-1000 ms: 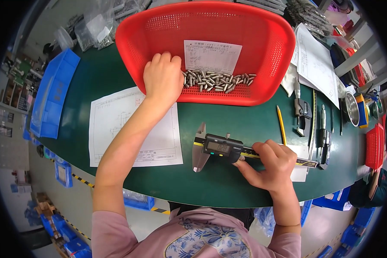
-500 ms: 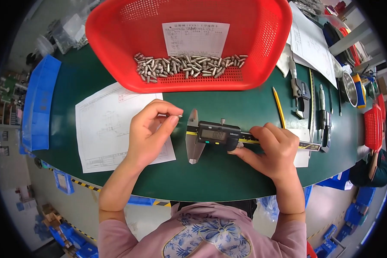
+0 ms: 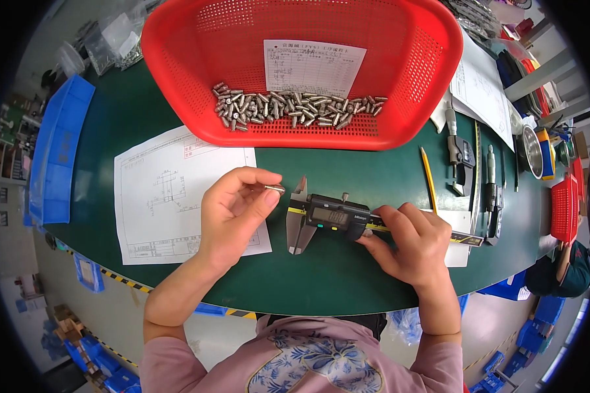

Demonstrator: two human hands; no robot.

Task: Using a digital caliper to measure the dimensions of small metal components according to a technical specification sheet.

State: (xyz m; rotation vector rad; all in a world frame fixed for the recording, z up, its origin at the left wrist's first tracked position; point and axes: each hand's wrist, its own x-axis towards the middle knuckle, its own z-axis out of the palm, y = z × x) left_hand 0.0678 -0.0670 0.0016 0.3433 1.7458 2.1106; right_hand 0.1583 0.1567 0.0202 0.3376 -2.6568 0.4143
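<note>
Between thumb and fingertips, my left hand pinches a small metal pin, one end of it showing. My right hand is wrapped round the beam of a digital caliper, thumb against the slider's underside. The caliper's jaws look closed together and point toward my left hand, a short gap from the pin. Beyond both hands stands a red plastic basket, holding many similar metal pins and a printed paper form.
A drawing sheet lies under my left hand. On the right are a yellow pencil, a micrometer, another micrometer and a metal bowl. A blue bin stands at the left edge of the green table.
My left hand has turned and its fingers have shifted, so more of the pin shows. The caliper is slightly further right and lower. The view has shifted a little.
</note>
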